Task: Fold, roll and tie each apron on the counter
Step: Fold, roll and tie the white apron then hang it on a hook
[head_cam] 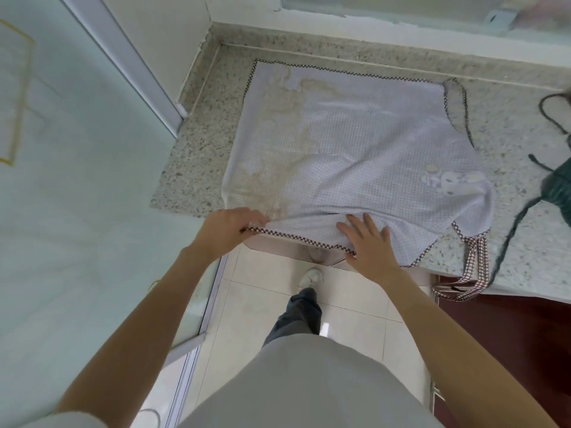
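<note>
Floor tiles [262, 304] and one shoe [312, 277] show nearest, below the worktop's front edge. Just above them, the left hand [227, 228] pinches the checked trim [296, 237] of the apron [355, 143] at its near left corner, fingers curled round the hem, so this grip is closed on the cloth. The right hand [369, 242] lies flat on the same near edge, fingers straight and spread, pressing the fabric down; its grip is open and holds nothing. Between the two hands the hem is lifted a little and folded back over the apron.

Beyond the hands the apron lies spread on the speckled stone worktop [197, 149], pale with a fine check, brownish staining along its left part and a small printed motif [451, 182] near its right side. Its checked ties [475, 267] hang over the front edge at the right. Dark green yarn [556, 183] lies well to the right, apart from the apron. Farthest, the apron's trimmed edge runs near the back wall [340, 29].
</note>
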Action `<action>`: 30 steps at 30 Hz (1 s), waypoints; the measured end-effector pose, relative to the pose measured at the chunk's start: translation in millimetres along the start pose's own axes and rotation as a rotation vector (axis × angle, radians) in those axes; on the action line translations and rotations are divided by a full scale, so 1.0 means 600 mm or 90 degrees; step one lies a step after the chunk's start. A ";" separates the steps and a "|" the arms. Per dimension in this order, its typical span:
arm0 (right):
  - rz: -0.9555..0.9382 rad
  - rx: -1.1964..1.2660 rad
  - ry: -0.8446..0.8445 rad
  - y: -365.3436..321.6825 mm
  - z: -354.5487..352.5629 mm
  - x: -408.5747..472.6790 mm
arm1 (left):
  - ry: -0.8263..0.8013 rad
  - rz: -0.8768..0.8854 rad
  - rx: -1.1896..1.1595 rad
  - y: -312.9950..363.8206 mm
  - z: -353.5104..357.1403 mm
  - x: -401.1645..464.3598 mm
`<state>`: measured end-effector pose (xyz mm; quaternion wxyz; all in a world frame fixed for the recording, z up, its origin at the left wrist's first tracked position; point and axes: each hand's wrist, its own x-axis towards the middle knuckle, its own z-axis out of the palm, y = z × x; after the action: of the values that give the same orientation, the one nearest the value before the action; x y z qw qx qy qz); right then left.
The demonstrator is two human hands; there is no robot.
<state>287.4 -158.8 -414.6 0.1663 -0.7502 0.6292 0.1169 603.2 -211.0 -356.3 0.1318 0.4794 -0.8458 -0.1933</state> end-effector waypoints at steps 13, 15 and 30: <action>0.004 0.141 0.022 0.060 0.025 -0.114 | -0.179 -0.125 -0.022 0.048 0.049 -0.040; 0.010 0.228 0.116 0.072 0.011 -0.129 | -0.134 -0.079 -0.040 0.083 0.070 -0.007; 0.524 0.430 0.210 0.403 -0.101 -0.079 | -0.223 0.139 -0.116 0.351 0.260 0.480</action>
<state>39.2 -177.1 -365.8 0.2372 -0.3562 0.8904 -0.1551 233.9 -329.6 -389.0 0.0456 0.3300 -0.8817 -0.3340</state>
